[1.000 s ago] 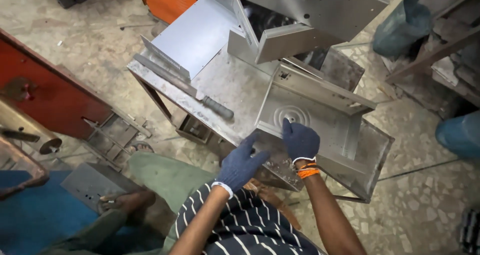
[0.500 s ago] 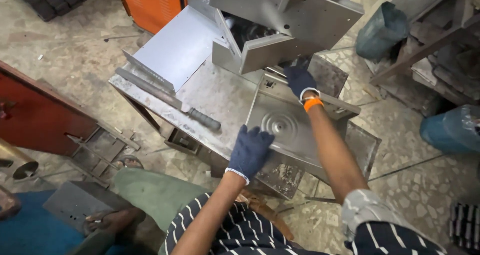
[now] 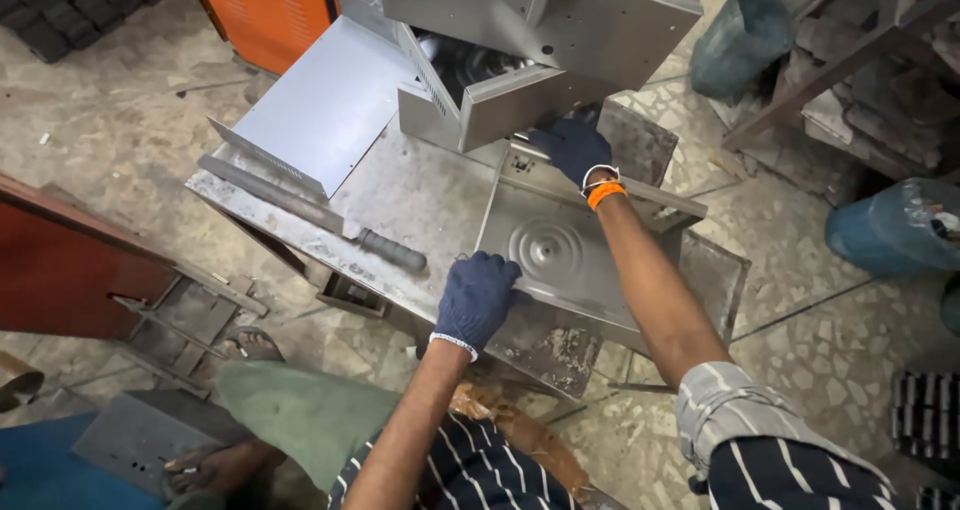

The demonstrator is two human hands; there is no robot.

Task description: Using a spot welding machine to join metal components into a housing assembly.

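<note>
A worker in dark blue knit gloves leans over a steel bench (image 3: 420,195), both arms stretched toward a pressed metal panel (image 3: 570,245). The left hand (image 3: 475,298) comes up from below, forearm bare, palm down, its fingers curled over the panel's near left edge and gripping it. The right hand (image 3: 572,148) reaches much farther, the arm nearly straight across the panel, an orange band (image 3: 605,194) at the wrist; its fingers close on the panel's far rim, just under a grey folded box (image 3: 545,45) that overhangs the bench.

The panel lies flat between the two hands, on the right end of the bench, tilted a little off the bench's line. A stamped ring of concentric circles shows in its middle, just beyond the left hand and beside the right forearm. The panel's near right side hangs past the bench, over a rusty plate (image 3: 560,350) below.

To the left on the bench lies a long flat file (image 3: 310,210) with a dark handle, well apart from both hands, and behind it rests a bent sheet (image 3: 320,105) with a raised lip. An orange cabinet (image 3: 270,10) stands on the stone floor (image 3: 110,110) beyond, and a blue sack (image 3: 890,225) sits at right.
</note>
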